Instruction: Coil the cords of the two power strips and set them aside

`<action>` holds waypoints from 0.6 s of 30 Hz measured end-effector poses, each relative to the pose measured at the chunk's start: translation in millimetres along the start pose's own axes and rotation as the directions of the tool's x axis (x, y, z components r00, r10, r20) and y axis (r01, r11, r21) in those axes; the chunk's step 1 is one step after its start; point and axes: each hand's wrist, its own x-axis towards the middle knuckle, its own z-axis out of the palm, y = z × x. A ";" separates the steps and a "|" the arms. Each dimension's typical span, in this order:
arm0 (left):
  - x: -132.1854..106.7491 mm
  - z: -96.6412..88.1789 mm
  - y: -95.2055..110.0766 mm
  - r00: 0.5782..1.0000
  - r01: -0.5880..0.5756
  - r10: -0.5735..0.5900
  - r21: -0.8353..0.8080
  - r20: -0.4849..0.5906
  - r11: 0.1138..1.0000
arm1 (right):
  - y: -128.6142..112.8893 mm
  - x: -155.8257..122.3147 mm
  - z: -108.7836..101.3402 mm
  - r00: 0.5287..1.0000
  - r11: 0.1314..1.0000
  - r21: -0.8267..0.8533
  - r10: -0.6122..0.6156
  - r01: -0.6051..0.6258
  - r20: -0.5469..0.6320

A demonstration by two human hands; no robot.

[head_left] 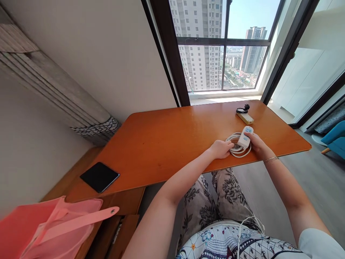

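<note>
A white power strip with its white cord coiled beside and under it is at the front right part of the wooden table. My right hand grips the strip along its right side, thumb on top. At the left of the coil, my left hand has its fingers closed on the cord. Behind them on the table lies a second, cream-coloured power strip, with a bundled black cord and plug on top.
The brown wooden table stands against a wall and window. A black tablet lies near its left end. A pink bag with a strap is at the lower left. At the far right stands a blue chair.
</note>
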 end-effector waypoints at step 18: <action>0.8 14.2 20.6 0.981 0.093 -0.118 -0.161 -0.155 0.983 | -2.2 8.2 -32.2 0.997 0.976 -0.211 -0.065 0.055 -0.038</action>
